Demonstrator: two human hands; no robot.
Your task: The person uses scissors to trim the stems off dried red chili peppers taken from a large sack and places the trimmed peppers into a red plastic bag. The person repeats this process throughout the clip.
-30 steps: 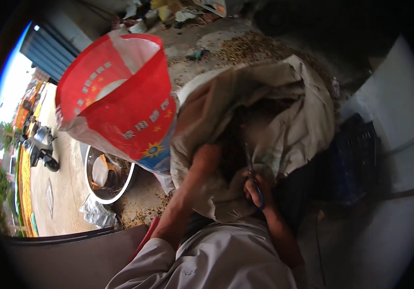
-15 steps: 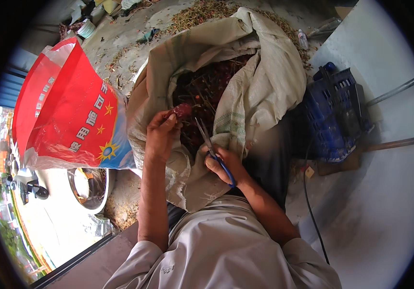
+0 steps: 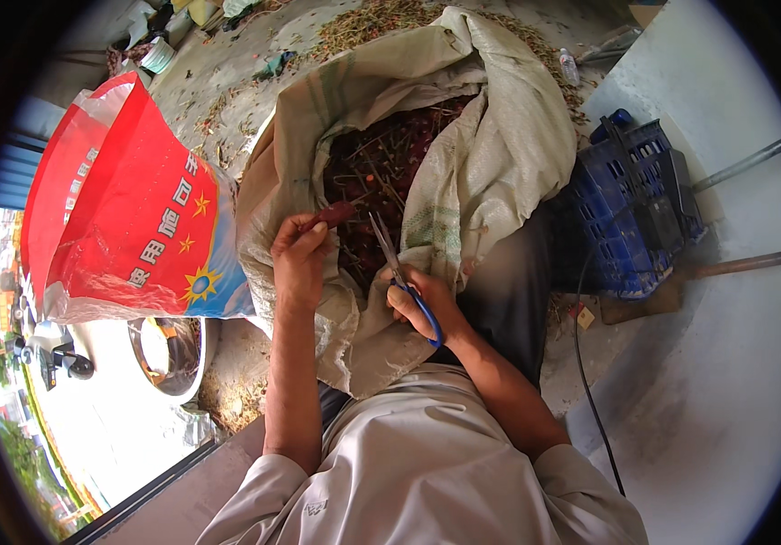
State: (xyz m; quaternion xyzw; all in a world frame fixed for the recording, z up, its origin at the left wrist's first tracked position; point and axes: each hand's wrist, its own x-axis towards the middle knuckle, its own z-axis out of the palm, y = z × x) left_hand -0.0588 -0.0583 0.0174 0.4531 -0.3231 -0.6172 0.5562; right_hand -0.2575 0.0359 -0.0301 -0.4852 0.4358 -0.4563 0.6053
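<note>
In the middle of the frame, the left hand [image 3: 298,259] pinches a dark red dried chili [image 3: 334,215] between thumb and fingers, closed firmly on one end. The chili lies almost level, its long axis running from the fingers toward the right of the frame. Just to its right, the right hand [image 3: 420,304] is closed around the blue handles of the scissors [image 3: 397,269]. The blades point up and slightly left and their tips end just beside the free end of the chili, not touching it. So the right hand is below and right of the chili. Both forearms rise from the lower edge, over the open beige sack [image 3: 499,154] full of chilies. A red bag [image 3: 127,209] stands at the left.
</note>
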